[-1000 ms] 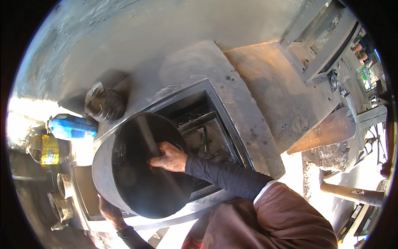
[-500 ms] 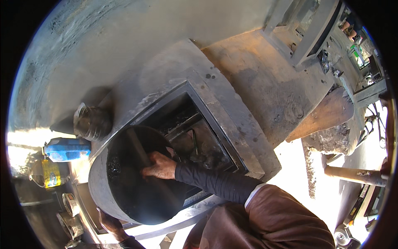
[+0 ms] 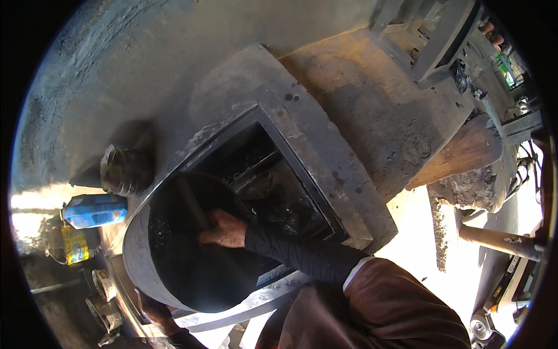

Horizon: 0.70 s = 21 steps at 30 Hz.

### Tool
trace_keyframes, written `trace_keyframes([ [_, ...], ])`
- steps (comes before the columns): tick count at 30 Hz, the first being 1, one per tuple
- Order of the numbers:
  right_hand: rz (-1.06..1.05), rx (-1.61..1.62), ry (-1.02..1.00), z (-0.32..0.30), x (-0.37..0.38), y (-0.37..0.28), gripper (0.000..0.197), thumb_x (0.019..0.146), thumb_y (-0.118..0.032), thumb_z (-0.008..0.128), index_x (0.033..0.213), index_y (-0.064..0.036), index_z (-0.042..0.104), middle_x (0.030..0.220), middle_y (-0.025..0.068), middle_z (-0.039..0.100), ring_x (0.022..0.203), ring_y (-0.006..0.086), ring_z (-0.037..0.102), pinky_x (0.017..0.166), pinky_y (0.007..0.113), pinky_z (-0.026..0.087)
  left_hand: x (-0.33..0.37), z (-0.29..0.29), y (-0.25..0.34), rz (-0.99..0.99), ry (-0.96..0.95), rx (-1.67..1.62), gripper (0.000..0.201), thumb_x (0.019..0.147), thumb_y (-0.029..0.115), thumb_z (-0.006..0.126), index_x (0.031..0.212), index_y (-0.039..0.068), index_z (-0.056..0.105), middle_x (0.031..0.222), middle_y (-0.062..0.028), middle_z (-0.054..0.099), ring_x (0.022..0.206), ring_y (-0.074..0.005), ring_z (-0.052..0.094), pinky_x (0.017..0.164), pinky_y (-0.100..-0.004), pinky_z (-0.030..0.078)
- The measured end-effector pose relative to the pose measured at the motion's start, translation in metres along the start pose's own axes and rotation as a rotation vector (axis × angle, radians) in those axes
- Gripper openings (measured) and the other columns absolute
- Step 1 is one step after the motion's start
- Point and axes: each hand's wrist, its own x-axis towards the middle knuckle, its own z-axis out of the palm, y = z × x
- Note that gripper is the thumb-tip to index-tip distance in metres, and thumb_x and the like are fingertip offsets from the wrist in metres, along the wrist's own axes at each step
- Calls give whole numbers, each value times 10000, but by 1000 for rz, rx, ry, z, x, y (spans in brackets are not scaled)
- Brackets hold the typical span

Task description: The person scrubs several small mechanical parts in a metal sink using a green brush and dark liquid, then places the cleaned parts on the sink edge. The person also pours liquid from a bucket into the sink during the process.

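1. While a yellow-labelled container (image 3: 74,245) sits farthest left, bearing print on its label, a blue container (image 3: 95,210) sits just beyond it.
2. Next to these, metal rings (image 3: 104,285) lie near the lower left, and a dark ribbed jug (image 3: 127,170) sits higher up.
3. The left hand (image 3: 154,310) is against the lower outside of a large grey drum (image 3: 136,264); its fingers are partly hidden behind the wall, so I cannot tell how far they are closed.
4. The drum is tilted, its dark mouth turned up toward the wearer and overlapping the left part of a framed recess (image 3: 282,200). A bar (image 3: 196,205) crosses that mouth.
5. The right hand (image 3: 224,228) has its fingers wrapped around the bar, with the dark-sleeved forearm running over the recess's near edge.
6. Right of the drum, part of the recess lies uncovered up to its straight metal frame (image 3: 300,168); dark debris shows inside.
7. Beyond the frame, the grey table (image 3: 317,145) ends in a rough edge, with a brown wooden block (image 3: 465,151) well apart.
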Motion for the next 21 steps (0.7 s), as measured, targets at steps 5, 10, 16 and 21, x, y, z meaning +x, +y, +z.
trace_keyframes([
  [5,-21,96,-90,2,6,6,754,782,-494,746,1276,44,559,1213,248,570,1169,351,566,985,400,457,8,8,6,-35,19,7,650,1070,486,327,1406,-48,485,1383,-174,552,1238,-264,539,1084,-410,409],
  [10,-32,70,-72,2,10,16,719,797,-488,729,1257,41,567,1214,256,574,1128,365,588,973,412,466,23,14,-4,-94,16,-401,627,1056,475,384,1423,-24,476,1423,-158,500,1281,-282,500,1107,-422,373],
  [16,-74,87,24,8,8,3,557,840,-388,746,1233,-12,625,1086,178,683,1040,264,634,919,368,488,35,8,-17,108,79,-59,546,1054,374,394,1437,-8,465,1396,-148,515,1277,-283,503,1097,-436,376],
  [21,-70,35,253,-15,-9,-3,504,924,-433,616,1164,10,622,1082,248,646,1042,396,617,900,458,479,31,5,-21,137,115,49,550,1060,372,369,1457,0,447,1411,-146,507,1298,-283,484,1133,-436,335],
])
